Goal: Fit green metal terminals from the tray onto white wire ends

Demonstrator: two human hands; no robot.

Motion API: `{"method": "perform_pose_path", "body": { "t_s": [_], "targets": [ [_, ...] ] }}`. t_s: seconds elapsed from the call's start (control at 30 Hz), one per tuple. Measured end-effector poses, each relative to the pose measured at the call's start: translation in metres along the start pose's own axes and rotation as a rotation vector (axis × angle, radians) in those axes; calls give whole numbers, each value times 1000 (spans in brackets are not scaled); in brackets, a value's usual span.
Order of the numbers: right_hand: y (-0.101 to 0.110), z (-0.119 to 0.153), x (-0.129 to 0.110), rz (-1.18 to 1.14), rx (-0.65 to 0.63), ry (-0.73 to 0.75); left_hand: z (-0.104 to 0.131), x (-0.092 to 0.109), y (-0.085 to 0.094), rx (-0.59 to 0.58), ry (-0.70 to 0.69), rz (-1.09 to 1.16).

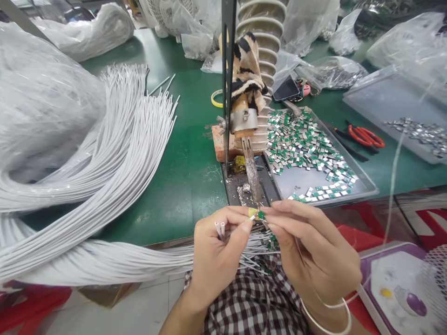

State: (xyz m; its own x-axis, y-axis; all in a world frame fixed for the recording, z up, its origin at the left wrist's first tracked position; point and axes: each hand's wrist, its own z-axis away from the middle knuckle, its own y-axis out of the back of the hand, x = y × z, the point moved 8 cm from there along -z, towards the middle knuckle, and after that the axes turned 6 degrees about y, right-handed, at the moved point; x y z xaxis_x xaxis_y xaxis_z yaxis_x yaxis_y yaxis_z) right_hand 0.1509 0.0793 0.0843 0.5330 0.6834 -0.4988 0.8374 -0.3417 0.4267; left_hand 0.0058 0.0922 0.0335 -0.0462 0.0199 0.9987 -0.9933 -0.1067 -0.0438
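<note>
My left hand [221, 251] is closed around white cables, with two cut ends [220, 228] poking up between thumb and forefinger. Its fingertips pinch one white cable [253, 217], whose stripped end meets a small green circuit board [261, 215]. My right hand [314, 246] is closed, its fingertips at that board; thin solder wire [394, 172] runs down to this hand. Just above the fingertips is the tip of a soldering iron [252, 172], clamped pointing down on a black metal stand [227, 93]. Cables with green boards on their ends [268, 239] hang below my hands.
A clear tray [370, 191] of small green-and-silver boards stands right of the iron. Red-handled pliers [366, 136] lie beside another tray [359, 100] of metal parts. A large white cable bundle [139, 153] covers the left. A ribbed hose [261, 28] rises behind the iron.
</note>
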Motion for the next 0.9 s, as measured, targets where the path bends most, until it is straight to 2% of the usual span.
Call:
{"method": "perform_pose_path", "body": {
  "t_s": [0.1,0.27,0.4,0.53,0.67,0.77,0.9],
  "targets": [
    [-4,4,6,-66,-50,-52,2,-4,1,-5,12,-19],
    [-2,11,18,-128,-25,-178,1,-6,1,24,9,-73],
    [-6,16,25,-138,-110,-295,-1,-10,1,29,24,-96],
    [3,12,36,26,-32,-268,0,-16,4,39,71,-77],
    [-21,6,48,219,-165,-107,4,-19,7,42,111,-25],
    [-36,3,51,189,-199,-77,8,-16,12,62,104,44],
    [-35,-3,42,7,-224,-151,14,-9,20,108,56,98]
  ]
}}
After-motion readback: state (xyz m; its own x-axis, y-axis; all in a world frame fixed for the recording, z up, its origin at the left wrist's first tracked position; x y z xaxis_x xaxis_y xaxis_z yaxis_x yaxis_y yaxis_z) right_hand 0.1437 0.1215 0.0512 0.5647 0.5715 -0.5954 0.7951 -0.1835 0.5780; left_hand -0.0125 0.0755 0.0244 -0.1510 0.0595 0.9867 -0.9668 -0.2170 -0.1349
